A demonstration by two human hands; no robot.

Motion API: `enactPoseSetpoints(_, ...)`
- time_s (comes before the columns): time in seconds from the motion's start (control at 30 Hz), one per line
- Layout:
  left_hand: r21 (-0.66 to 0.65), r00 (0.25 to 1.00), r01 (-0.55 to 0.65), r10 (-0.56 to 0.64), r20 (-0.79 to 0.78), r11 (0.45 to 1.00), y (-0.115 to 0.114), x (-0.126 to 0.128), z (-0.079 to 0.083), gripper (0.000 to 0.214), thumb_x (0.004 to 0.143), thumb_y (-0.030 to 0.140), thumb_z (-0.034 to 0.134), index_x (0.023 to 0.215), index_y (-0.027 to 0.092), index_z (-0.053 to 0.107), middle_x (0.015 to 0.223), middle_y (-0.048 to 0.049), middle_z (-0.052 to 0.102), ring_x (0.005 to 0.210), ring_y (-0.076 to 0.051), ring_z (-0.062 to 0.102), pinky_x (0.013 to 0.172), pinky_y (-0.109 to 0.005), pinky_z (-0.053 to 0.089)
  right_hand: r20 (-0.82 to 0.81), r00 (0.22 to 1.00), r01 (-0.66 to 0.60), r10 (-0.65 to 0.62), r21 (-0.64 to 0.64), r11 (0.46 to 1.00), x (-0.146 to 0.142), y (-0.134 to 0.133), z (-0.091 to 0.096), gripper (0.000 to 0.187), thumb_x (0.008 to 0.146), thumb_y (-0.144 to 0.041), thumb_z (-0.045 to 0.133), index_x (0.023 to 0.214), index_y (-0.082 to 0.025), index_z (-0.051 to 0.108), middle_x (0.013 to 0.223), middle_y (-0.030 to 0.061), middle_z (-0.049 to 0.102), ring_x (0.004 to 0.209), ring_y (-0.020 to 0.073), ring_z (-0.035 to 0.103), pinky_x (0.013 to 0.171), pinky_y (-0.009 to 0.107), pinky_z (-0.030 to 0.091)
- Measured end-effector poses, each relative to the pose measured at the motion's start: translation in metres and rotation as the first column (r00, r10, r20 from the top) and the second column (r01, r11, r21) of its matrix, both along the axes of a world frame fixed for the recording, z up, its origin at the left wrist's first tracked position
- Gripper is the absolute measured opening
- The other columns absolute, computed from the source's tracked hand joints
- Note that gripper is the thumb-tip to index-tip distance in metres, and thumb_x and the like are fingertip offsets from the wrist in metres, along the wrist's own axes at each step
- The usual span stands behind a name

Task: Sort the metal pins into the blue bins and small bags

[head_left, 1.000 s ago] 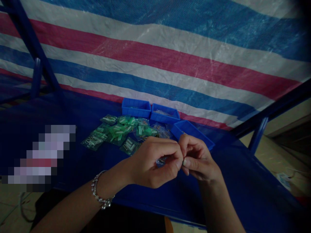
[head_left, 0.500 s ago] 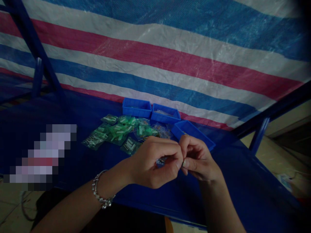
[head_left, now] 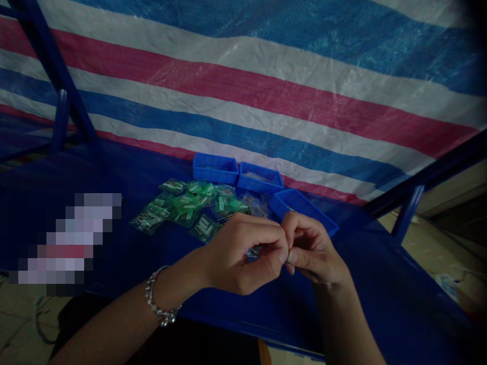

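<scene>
My left hand (head_left: 238,253) is curled shut above the blue table (head_left: 114,213), pinching a small clear packet (head_left: 252,252) that shows between thumb and fingers. My right hand (head_left: 310,248) meets it fingertip to fingertip and pinches the same small item; what it grips is mostly hidden. A beaded bracelet (head_left: 160,304) sits on my left wrist. Just beyond the hands lies a pile of small green plastic packets (head_left: 182,208).
Three shallow blue trays stand behind the pile: one at the left (head_left: 215,168), one in the middle (head_left: 259,177), one nearest my right hand (head_left: 304,210). A striped tarp (head_left: 266,86) hangs behind. Blue frame bars rise at the left (head_left: 57,76) and right (head_left: 409,213).
Nothing but a slight shift of the view; both hands stay pinched together at the same spot.
</scene>
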State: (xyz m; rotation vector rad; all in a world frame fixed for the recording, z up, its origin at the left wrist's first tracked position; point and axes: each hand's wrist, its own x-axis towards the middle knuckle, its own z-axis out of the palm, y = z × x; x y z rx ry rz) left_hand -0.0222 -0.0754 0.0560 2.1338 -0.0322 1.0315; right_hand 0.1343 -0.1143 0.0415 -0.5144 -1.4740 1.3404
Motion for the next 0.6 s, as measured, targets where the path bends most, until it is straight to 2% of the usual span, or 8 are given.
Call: enactPoseSetpoints(0.6, -0.007, 0.999, 0.029, -0.029, -0.016, 1.000, 0.0016, 0.0001, -0.0016, 0.013, 0.072, 0.015, 0.042, 0.061, 0.012, 0.048, 0.059, -0.0029, 0.052, 0.056, -0.009, 0.047, 0.051, -0.019, 0.035, -0.019, 1.000, -0.010, 0.010, 0.007, 1.000, 0.0006, 0.0012, -0.0011, 0.011, 0.068, -0.012, 0.065, 0.074, -0.016, 0.056, 0.059, -0.0022, 0.057, 0.043, 0.0040, 0.051, 0.040, 0.011, 0.041)
